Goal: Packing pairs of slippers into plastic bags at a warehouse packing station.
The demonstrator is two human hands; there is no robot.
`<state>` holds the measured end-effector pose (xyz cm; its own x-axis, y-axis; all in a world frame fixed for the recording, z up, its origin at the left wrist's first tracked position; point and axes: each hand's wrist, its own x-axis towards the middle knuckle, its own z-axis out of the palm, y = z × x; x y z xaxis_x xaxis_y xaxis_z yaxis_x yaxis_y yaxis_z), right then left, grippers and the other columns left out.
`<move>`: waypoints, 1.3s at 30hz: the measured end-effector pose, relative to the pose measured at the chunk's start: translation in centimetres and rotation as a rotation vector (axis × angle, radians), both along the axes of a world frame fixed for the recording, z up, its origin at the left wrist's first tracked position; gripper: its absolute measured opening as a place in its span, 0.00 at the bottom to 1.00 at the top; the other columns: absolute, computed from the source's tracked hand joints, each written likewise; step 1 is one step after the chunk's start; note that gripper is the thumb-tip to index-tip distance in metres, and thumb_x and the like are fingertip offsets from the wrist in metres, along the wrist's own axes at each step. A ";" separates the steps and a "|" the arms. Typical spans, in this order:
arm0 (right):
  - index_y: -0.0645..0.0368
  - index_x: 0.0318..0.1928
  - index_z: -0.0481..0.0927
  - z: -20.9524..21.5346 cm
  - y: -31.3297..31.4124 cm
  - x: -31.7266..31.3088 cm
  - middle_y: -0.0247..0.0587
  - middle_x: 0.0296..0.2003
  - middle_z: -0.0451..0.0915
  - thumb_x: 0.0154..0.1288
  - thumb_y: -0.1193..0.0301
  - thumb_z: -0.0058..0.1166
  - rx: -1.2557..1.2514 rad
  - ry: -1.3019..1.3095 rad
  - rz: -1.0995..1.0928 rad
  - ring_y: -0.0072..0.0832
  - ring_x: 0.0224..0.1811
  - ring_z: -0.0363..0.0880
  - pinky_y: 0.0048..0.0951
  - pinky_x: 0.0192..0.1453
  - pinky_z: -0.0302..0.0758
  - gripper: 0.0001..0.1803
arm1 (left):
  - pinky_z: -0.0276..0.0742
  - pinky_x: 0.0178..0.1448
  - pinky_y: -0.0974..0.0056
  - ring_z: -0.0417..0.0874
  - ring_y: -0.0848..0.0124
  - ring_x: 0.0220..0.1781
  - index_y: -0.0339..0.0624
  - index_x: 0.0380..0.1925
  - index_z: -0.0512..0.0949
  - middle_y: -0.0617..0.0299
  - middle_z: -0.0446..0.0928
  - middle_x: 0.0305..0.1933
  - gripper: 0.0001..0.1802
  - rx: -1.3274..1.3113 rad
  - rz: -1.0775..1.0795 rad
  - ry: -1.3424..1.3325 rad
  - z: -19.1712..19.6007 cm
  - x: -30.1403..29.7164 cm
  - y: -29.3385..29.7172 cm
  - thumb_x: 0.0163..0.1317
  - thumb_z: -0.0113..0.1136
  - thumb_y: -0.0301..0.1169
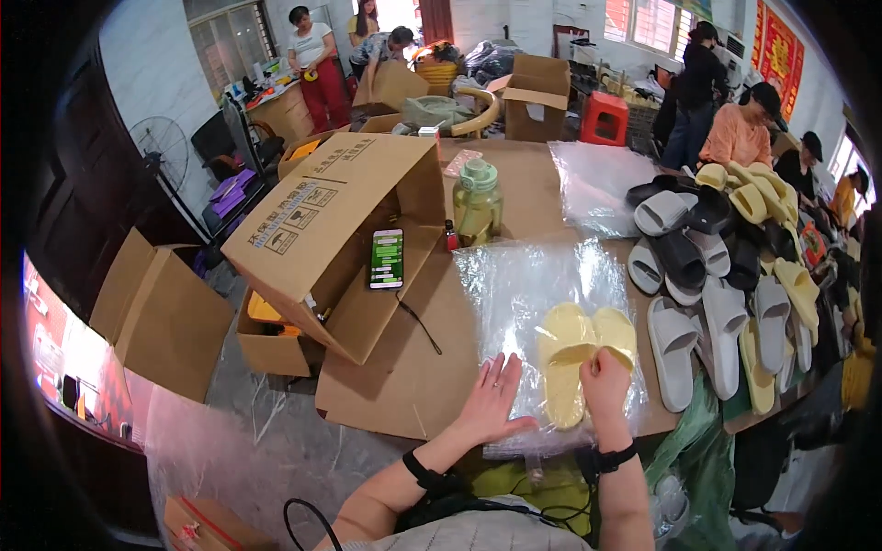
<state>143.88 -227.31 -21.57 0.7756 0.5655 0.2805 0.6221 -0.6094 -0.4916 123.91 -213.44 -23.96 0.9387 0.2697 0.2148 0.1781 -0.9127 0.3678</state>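
Left hand (491,399), lower centre of frame, is lying flat and open, fingers spread, pressing on the clear plastic bag (537,303); gripping nothing. Right hand (604,384), just to its right, is closing around the heel of a pair of yellow slippers (579,354) lying on the bag. Both are resting on the cardboard-covered table (404,386). Grey, black and yellow slippers (726,275) are piling up at right. A phone (387,258) is leaning inside an open cardboard box (331,230) at centre left, beside a green bottle (478,202).

Bare cardboard (404,367) lies open leftward; piled slippers (735,275) block the right.
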 end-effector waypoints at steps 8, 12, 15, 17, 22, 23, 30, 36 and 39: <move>0.58 0.32 0.72 0.8 -4.3 -2.3 0.48 0.27 0.77 0.60 0.63 0.56 0.001 0.038 -0.082 0.49 0.32 0.78 0.46 0.35 0.73 0.12 | 0.38 0.77 0.42 0.46 0.42 0.77 0.30 0.68 0.57 0.37 0.50 0.74 0.49 0.037 0.058 0.149 0.4 0.7 0.5 0.60 0.53 0.60; 0.57 0.32 0.72 0.4 -7.9 -1.7 0.47 0.27 0.77 0.60 0.63 0.55 0.055 0.147 -0.208 0.48 0.32 0.78 0.46 0.35 0.73 0.11 | 0.41 0.77 0.43 0.50 0.42 0.76 0.28 0.64 0.62 0.36 0.56 0.72 0.44 0.028 -0.001 0.055 1.1 2.3 -0.5 0.56 0.61 0.50; 0.58 0.32 0.73 -0.5 -11.5 -3.0 0.46 0.27 0.78 0.59 0.64 0.57 0.167 -0.005 -0.203 0.46 0.30 0.78 0.43 0.34 0.74 0.11 | 0.38 0.78 0.44 0.47 0.43 0.77 0.28 0.66 0.60 0.38 0.53 0.74 0.45 0.034 0.037 0.101 2.1 1.5 -0.3 0.56 0.62 0.48; 0.57 0.32 0.76 0.1 -14.5 -4.3 0.45 0.26 0.77 0.55 0.67 0.59 0.310 0.053 -0.273 0.43 0.28 0.78 0.39 0.32 0.74 0.09 | 0.36 0.78 0.44 0.45 0.44 0.78 0.29 0.68 0.58 0.40 0.50 0.75 0.46 0.058 0.021 0.130 2.1 1.4 -0.6 0.58 0.59 0.49; 0.63 0.39 0.78 0.7 -28.3 -3.3 0.32 0.24 0.77 0.61 0.77 0.54 0.676 -0.050 -0.773 0.16 0.26 0.72 0.23 0.31 0.70 0.06 | 0.36 0.78 0.45 0.45 0.46 0.78 0.30 0.69 0.56 0.43 0.50 0.76 0.46 0.112 -0.015 0.131 1.9 1.8 -1.4 0.60 0.56 0.51; 0.63 0.38 0.77 -0.1 -31.4 -3.0 0.29 0.24 0.74 0.62 0.77 0.54 0.759 -0.033 -0.854 0.14 0.26 0.68 0.22 0.31 0.68 0.05 | 0.36 0.78 0.45 0.45 0.46 0.78 0.30 0.69 0.56 0.43 0.50 0.76 0.46 0.118 -0.019 0.126 1.8 1.8 -1.4 0.60 0.56 0.51; 0.62 0.34 0.80 -11.8 -47.0 -3.1 0.52 0.35 0.82 0.61 0.60 0.54 0.177 0.048 -1.736 0.49 0.39 0.81 0.44 0.44 0.75 0.16 | 0.38 0.78 0.44 0.46 0.46 0.78 0.32 0.69 0.55 0.43 0.50 0.76 0.46 0.136 0.001 0.122 1.9 1.3 -0.9 0.60 0.57 0.51; 0.62 0.49 0.82 -24.2 -47.0 -1.6 0.46 0.46 0.82 0.65 0.47 0.52 0.047 1.008 -1.277 0.38 0.46 0.82 0.38 0.44 0.79 0.29 | 0.38 0.78 0.44 0.46 0.46 0.78 0.33 0.69 0.57 0.44 0.50 0.76 0.46 0.093 0.010 0.134 1.5 1.8 -0.9 0.59 0.57 0.52; 0.61 0.66 0.68 -25.0 -37.1 2.3 0.46 0.60 0.73 0.66 0.47 0.52 0.331 1.145 -0.919 0.37 0.52 0.78 0.33 0.54 0.74 0.37 | 0.38 0.78 0.44 0.46 0.46 0.78 0.33 0.69 0.57 0.44 0.50 0.76 0.46 0.100 0.071 0.176 2.8 0.5 -0.3 0.59 0.58 0.53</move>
<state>146.21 -264.41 -46.58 0.6966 -0.1916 -0.6914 -0.7091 -0.3304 -0.6229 124.42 -213.72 -21.12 0.9434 0.3222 0.0782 0.2968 -0.9259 0.2338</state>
